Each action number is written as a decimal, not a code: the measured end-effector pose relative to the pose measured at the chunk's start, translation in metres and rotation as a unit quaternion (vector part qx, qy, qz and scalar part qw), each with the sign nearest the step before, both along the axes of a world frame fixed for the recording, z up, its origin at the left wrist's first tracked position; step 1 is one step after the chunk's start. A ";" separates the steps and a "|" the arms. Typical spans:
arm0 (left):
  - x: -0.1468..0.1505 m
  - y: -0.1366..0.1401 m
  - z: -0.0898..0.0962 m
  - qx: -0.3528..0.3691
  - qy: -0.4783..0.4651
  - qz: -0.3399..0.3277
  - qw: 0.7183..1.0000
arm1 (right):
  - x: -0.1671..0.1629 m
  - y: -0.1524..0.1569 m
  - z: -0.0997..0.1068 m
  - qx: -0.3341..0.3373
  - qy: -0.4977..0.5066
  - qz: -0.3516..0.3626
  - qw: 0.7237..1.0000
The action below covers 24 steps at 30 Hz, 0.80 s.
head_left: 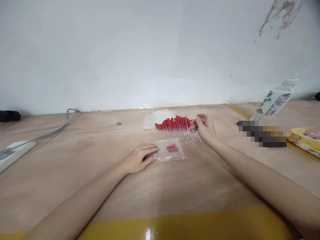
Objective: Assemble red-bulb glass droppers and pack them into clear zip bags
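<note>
A clear zip bag [165,156] lies flat on the tabletop with two droppers inside, their red bulbs [171,147] showing through the plastic. My left hand [141,158] rests on the bag's left end, fingers stretched and thumb apart. Behind the bag is a row of clear droppers with red bulbs [176,123], lying side by side with bulbs to the back. At the row's right end my right hand [205,128] pinches one dropper by its red bulb [198,116]; its clear stem slants down to the left over the others.
White bags or sheets [160,116] lie behind the droppers. To the right are a tilted plastic bottle [276,100], a blurred dark object [262,134] and a yellow cartoon-printed item [306,140]. On the left, a grey cable [53,130] runs to a white power strip [18,150].
</note>
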<state>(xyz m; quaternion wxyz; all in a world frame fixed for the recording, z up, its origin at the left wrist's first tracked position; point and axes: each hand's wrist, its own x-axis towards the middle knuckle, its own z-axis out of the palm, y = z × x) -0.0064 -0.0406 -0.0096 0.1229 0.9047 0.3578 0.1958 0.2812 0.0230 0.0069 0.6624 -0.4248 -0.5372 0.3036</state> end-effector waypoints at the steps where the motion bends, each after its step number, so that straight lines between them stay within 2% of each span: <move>1: 0.000 0.000 0.000 0.000 0.000 0.000 1.000 | 0.003 -0.007 -0.005 -0.014 0.019 0.002 1.000; 8: 0.000 0.001 0.000 -0.002 0.004 0.001 1.000 | -0.003 -0.023 -0.033 -0.142 0.151 0.048 0.977; 13: 0.000 0.001 0.000 -0.006 0.003 0.001 1.000 | -0.009 -0.028 -0.037 -0.172 0.167 0.135 0.961; 18: -0.001 0.001 -0.001 -0.004 0.004 -0.002 1.000 | -0.009 -0.034 -0.037 -0.175 0.169 0.147 0.959; 21: -0.001 0.001 -0.001 0.000 0.000 -0.004 1.000 | -0.011 -0.037 -0.036 -0.197 0.130 0.178 0.955; 24: -0.001 0.001 -0.001 0.002 0.001 0.000 1.000 | -0.009 -0.039 -0.036 -0.206 -0.016 0.202 0.957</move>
